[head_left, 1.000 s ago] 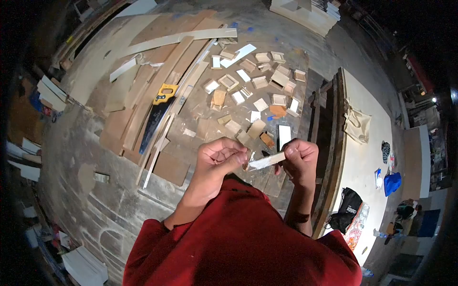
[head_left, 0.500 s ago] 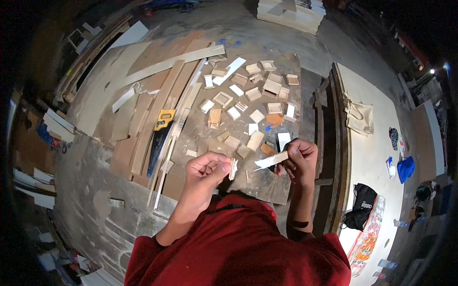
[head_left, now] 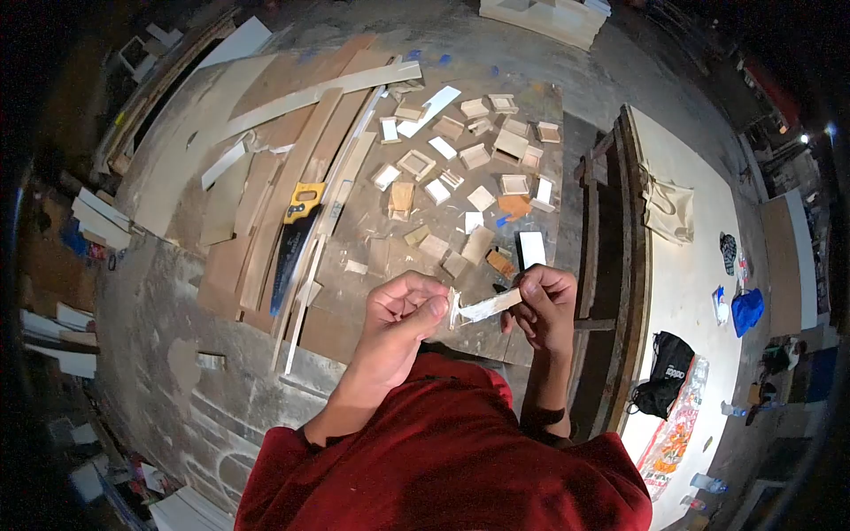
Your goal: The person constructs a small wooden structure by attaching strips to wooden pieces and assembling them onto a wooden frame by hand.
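Observation:
My left hand [head_left: 403, 314] pinches a small stack of thin wood pieces [head_left: 453, 308] between thumb and fingers. In my right hand [head_left: 547, 305] is a flat wooden stick [head_left: 505, 302], its left end coated with a white paste that looks like glue. The coated end meets the edge of the wood pieces or lies right beside it. Both hands are raised above the near side of a work board [head_left: 354, 301]. Beyond them lie several small wooden boxes and frames, one a square frame [head_left: 416, 164].
A handsaw [head_left: 297, 234] with a yellow handle rests on long planks [head_left: 314, 164] to the left. On the right, a pale table [head_left: 699, 292] carries a cloth bag [head_left: 668, 208], a black drawstring bag [head_left: 666, 372] and a blue item [head_left: 748, 310]. Stacked boards [head_left: 544, 19] stand at the back.
My hands have come closer together. The stick's white-coated end has moved left to the wood pieces, and my left hand has shifted slightly right.

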Tool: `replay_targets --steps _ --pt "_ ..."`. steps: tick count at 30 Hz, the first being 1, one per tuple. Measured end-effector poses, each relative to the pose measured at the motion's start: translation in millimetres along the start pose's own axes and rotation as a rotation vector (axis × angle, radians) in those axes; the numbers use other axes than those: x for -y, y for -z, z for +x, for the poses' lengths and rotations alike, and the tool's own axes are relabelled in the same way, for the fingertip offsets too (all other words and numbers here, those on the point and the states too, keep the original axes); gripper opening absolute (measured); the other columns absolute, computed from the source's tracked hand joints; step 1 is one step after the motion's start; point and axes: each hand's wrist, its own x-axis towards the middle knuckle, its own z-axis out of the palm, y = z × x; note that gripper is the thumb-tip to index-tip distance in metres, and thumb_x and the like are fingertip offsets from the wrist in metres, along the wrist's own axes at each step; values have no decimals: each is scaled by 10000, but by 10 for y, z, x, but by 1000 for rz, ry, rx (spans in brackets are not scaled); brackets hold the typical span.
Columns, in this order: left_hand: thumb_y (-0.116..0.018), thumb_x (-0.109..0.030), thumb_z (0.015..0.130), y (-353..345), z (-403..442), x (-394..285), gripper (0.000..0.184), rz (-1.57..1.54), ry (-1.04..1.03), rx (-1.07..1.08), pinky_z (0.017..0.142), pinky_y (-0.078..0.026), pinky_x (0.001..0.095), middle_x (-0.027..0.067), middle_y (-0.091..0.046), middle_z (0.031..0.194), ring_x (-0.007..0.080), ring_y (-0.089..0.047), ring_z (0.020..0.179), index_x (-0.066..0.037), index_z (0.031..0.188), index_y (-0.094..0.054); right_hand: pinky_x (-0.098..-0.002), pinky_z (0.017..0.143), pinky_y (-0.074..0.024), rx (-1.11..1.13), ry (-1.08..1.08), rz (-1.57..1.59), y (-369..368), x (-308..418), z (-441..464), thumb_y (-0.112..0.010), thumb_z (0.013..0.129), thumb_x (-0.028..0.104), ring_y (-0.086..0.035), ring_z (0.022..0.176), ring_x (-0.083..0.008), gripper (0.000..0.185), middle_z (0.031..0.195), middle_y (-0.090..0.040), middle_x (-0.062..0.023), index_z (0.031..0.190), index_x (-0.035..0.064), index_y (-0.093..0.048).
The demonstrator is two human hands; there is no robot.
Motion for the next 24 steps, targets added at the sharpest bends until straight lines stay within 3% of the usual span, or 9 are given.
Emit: replay_targets --steps 10,12,18,24 --pt "-643 -4 898 201 -79 -71 70 117 -59 -110 550 -331 212 29 -632 790 52 -451 607 -21 961 -617 -278 387 -460 34 -103 -44 -177 -142 19 -599 960 106 -389 350 -78 221 505 -481 -35 796 -41 -602" --pt "-674 10 896 292 -101 -88 84 54 -62 -82 727 -437 199 2 -677 874 50 -594 793 -22 972 -658 -273 381 -451 43 -106 -49 -182 -146 44 -596 963 108 -395 351 -78 225 507 -482 -34 792 -39 -600" --pt "-664 51 887 341 -145 -159 114 108 -88 -137 784 -487 226 35 -689 916 75 -627 851 7 992 -657 -252 362 -399 48 -39 -49 -243 -131 135 -614 961 132 -421 360 -87 248 522 -504 -36 774 -28 -589" --pt "-662 55 890 427 -130 -195 123 166 -132 -151 791 -499 227 53 -692 925 82 -638 857 25 1009 -657 -252 372 -414 88 -107 -177 -274 -199 231 -614 960 118 -456 377 -90 241 549 -544 -54 776 -37 -596"
